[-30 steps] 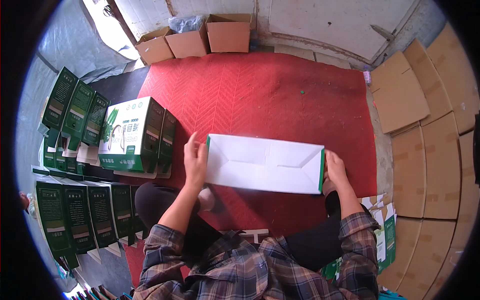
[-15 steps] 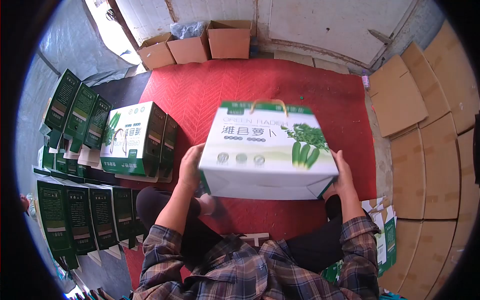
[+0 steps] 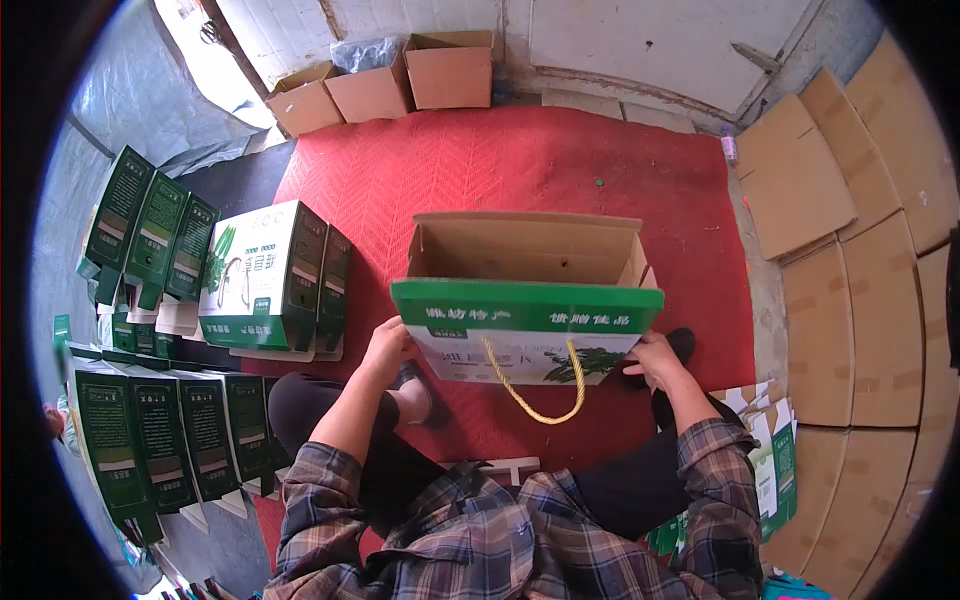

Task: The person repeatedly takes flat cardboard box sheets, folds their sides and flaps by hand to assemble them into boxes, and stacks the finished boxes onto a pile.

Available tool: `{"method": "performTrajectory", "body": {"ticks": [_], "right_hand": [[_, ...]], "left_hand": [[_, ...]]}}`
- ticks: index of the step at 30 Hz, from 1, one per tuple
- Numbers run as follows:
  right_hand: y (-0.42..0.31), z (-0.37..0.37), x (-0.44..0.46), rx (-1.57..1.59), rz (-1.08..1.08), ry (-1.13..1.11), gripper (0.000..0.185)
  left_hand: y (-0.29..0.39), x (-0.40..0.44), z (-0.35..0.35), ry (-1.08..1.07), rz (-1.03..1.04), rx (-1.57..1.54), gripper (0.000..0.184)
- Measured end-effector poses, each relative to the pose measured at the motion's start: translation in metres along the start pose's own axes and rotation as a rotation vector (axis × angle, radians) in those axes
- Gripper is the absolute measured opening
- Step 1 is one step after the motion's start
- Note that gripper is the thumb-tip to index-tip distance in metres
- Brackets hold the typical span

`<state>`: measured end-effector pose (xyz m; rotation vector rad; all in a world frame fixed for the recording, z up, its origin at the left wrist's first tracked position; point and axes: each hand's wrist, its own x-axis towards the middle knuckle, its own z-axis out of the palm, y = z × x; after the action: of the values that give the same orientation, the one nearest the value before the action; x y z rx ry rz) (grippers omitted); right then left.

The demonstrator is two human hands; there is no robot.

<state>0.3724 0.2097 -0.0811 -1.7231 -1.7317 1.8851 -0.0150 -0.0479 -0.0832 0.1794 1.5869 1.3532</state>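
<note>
Above the red woven mat (image 3: 690, 230), between the person's knees, I had the open-topped, green-and-white printed cardboard carton (image 3: 527, 308). The left hand (image 3: 388, 350) and right hand (image 3: 655, 360) were apart, clamped on its opposite lower ends; some fingers were hidden, and I couldn't tell whether its base touched the mat. My worry was a slip: uneven pressure from the two palms could have tipped it or let one end drop, and too hard a squeeze might have buckled the thin walls. The hanging yellow rope handle (image 3: 548, 421) could also have snagged on a finger. The carton looked crisp and squarish, its mouth tilted towards me, bare brown board inside, white lettering along the green band, and leafy print partly behind the rope.
</note>
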Motion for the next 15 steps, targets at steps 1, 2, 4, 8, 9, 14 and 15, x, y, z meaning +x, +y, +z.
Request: {"method": "performTrajectory", "body": {"ticks": [1, 2, 4, 8, 9, 14, 15], "right_hand": [[0.002, 0.001, 0.002, -0.001, 0.002, -0.004, 0.040], [0.005, 0.001, 0.004, -0.102, 0.072, -0.031, 0.039], [0.012, -0.001, 0.011, -0.204, 0.145, -0.061, 0.038], [-0.001, -0.006, 0.001, -0.310, 0.115, -0.037, 0.039], [-0.007, -0.007, 0.000, -0.255, 0.083, -0.016, 0.039], [0.002, -0.016, 0.013, -0.091, -0.146, -0.016, 0.039], [-0.010, -0.015, 0.006, -0.131, -0.057, -0.056, 0.043]], "left_hand": [[-0.004, 0.001, -0.002, 0.027, -0.060, 0.108, 0.027], [-0.007, 0.002, -0.005, 0.056, -0.120, 0.217, 0.028], [-0.002, -0.004, -0.001, 0.087, -0.170, 0.286, 0.028], [-0.003, 0.000, -0.003, 0.027, -0.134, 0.293, 0.038], [0.001, -0.001, 0.000, 0.054, -0.048, 0.322, 0.038], [0.013, -0.012, 0.010, 0.018, 0.118, 0.428, 0.048], [0.012, -0.012, 0.011, 0.014, 0.117, 0.430, 0.048]]}}
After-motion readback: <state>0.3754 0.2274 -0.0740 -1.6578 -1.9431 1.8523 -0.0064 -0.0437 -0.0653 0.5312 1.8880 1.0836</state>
